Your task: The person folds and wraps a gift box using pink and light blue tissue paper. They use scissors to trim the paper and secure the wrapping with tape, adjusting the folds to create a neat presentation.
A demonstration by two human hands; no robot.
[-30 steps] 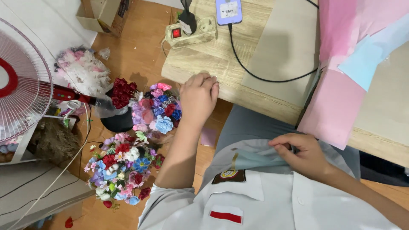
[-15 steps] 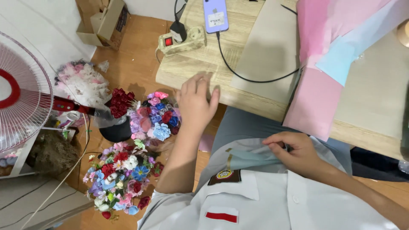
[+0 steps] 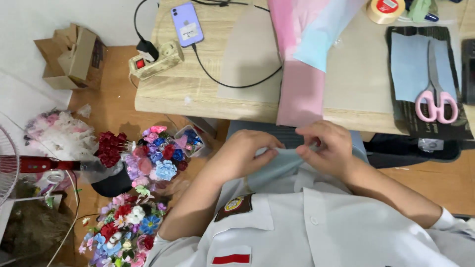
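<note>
While both hands meet low over the lap, just off the near edge of the worktop [image 3: 208, 106], they pinch one small piece of pale blue paper [image 3: 277, 165] between them. The left hand [image 3: 247, 155] grips it with fingertips drawn together at nine o'clock of the piece; the right hand [image 3: 324, 148] nips its upper edge from three o'clock, fingers curled narrow.

The paper looks thin, so I judge that an uneven pull from the two pinches could tear or crease it, and a loosened grip would drop it toward the floor, where the flowers crowd.

Counting what lies about: one pair of pink-handled scissors [image 3: 435, 96] at two o'clock on one blue sheet [image 3: 410, 64], one roll of tape [image 3: 383, 10] at one o'clock, one purple phone [image 3: 187, 23] at eleven o'clock beside one power strip [image 3: 156, 59], and two bouquets of paper flowers [image 3: 156, 158] on the floor at eight o'clock, with one dark red bunch [image 3: 110, 147] beside them.
</note>
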